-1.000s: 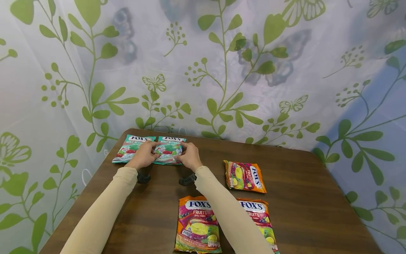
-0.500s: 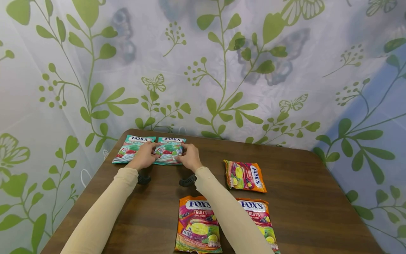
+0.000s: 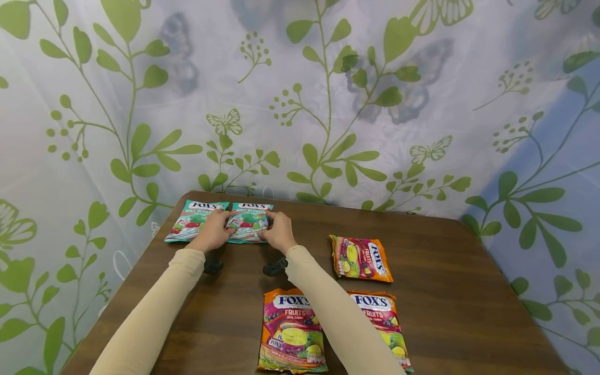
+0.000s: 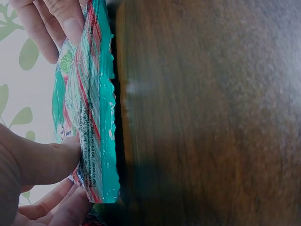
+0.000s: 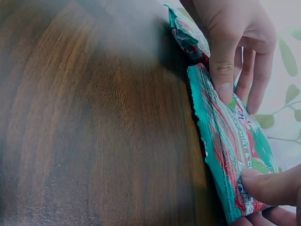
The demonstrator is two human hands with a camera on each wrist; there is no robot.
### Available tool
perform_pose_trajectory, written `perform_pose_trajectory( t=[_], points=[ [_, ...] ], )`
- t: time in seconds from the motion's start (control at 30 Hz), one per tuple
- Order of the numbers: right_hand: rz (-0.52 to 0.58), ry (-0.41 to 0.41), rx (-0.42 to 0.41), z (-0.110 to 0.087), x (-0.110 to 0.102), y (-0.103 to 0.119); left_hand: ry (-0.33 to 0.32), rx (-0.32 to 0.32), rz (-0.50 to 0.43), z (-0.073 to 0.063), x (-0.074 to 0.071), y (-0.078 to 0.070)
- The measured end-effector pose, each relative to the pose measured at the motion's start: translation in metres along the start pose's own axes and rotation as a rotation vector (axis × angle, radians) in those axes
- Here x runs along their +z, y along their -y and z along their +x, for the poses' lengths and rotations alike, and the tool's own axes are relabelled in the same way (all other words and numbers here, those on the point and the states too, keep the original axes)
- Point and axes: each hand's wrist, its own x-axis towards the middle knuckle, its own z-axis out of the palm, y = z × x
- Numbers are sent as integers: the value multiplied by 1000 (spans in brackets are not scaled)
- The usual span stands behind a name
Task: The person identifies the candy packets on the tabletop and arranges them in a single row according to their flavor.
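Observation:
A teal Fox's Mint Blossom candy bag (image 3: 248, 223) lies face up near the table's back left edge. My left hand (image 3: 213, 230) grips its left side, and my right hand (image 3: 279, 232) grips its right side. In the left wrist view, the left thumb (image 4: 51, 162) presses on the bag's (image 4: 89, 103) face while fingers tuck around the side. The right wrist view has the right thumb (image 5: 268, 186) on the bag's (image 5: 225, 141) other end. Left of it lies a second teal candy bag (image 3: 187, 221), partly covered by the left hand.
An orange Fox's Fruits candy bag (image 3: 361, 259) lies turned sideways right of centre. Two more orange bags are at the front, one upright to view (image 3: 291, 333), the other (image 3: 382, 323) partly behind the right sleeve (image 3: 342, 307). A leaf-patterned curtain (image 3: 300, 104) borders the brown table (image 3: 450, 291).
Both hands keep their hold on the teal bag, with no clear movement of it on the table. The head view has shifted slightly.

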Motion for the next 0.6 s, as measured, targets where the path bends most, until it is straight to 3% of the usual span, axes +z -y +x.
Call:
perform_pose_trajectory(
  t=[0.37,0.6],
  points=[
    [-5,-3,8,0,-2,-3,11,41,41,-3,-3,-4],
    [47,11,17,-5,-8,-4,32,87,55,-14,-6,-15]
  ],
)
